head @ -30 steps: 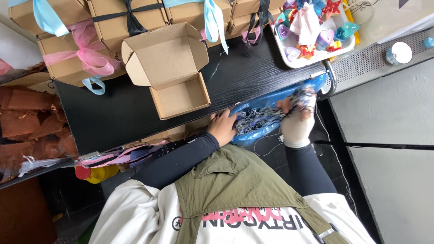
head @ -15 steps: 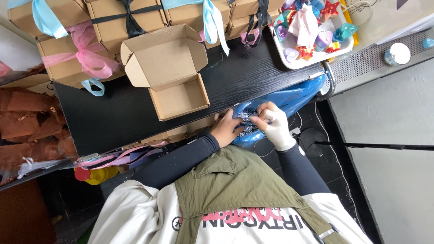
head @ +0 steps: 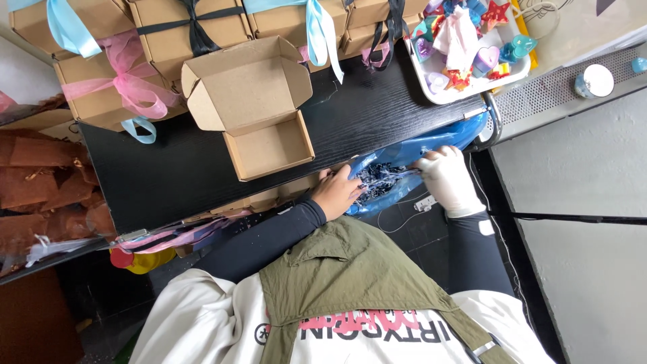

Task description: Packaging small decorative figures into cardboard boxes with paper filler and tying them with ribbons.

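**Both hands in the blue bag of shredded filler**

The black tabletop (head: 202, 168) fills the middle of the view, and everything else is placed from it. Along its far side stands a row of closed cardboard gift boxes (head: 202, 27) tied with pale blue, pink and black ribbon. Nearer, about mid-tabletop, sits one open cardboard box (head: 259, 111), lid flung back and its tray bare. At the far right corner a white tray (head: 465, 57) carries small coloured star and heart shapes.

Off the near right edge of the tabletop, below its level, hangs a blue plastic bag (head: 431, 145) with its mouth open toward the person. Inside lies a tangle of dark shredded paper filler (head: 377, 178), with pale strands among the blue-black ones; it looks loose, light and springy, with no clear long axis, only a clump running roughly along the tabletop edge.

The filler lies between the two hands. The bare left hand (head: 337, 192) rests at its left side, fingers curled in against the clump, touching it. The right hand (head: 448, 178), in a white glove, comes from the right side, fingers drawn together and pinching a few strands at the bag's mouth. Both hands are equally close; the open box lies just beyond the left hand, across the tabletop edge.
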